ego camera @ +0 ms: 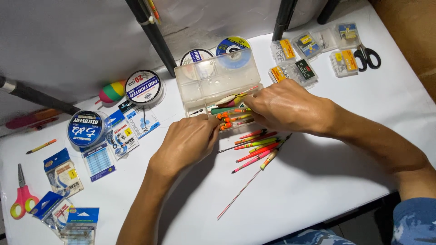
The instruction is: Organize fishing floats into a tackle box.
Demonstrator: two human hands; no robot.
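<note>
Head view. White tabletop (318,181); its near edge runs just below the right forearm, a dark gap beyond it. Open bare surface lies toward the body from both hands; crowded ground lies away from them.

Left hand (188,140): grip pinched together at the front edge of the clear plastic tackle box (218,81), on the small orange floats (225,121) there; the exact item held cannot be told.

Right hand (284,106): fingers curled together over the box's front right corner, tips hidden among the floats.

Box lid stands open beyond both hands, translucent, compartmented.

Loose slim floats (256,145), red, yellow, pink, fanned just on the near side of the right hand.

Line spools (143,87) beyond the left hand. Black scissors (367,56) well apart, beyond the right hand.
</note>
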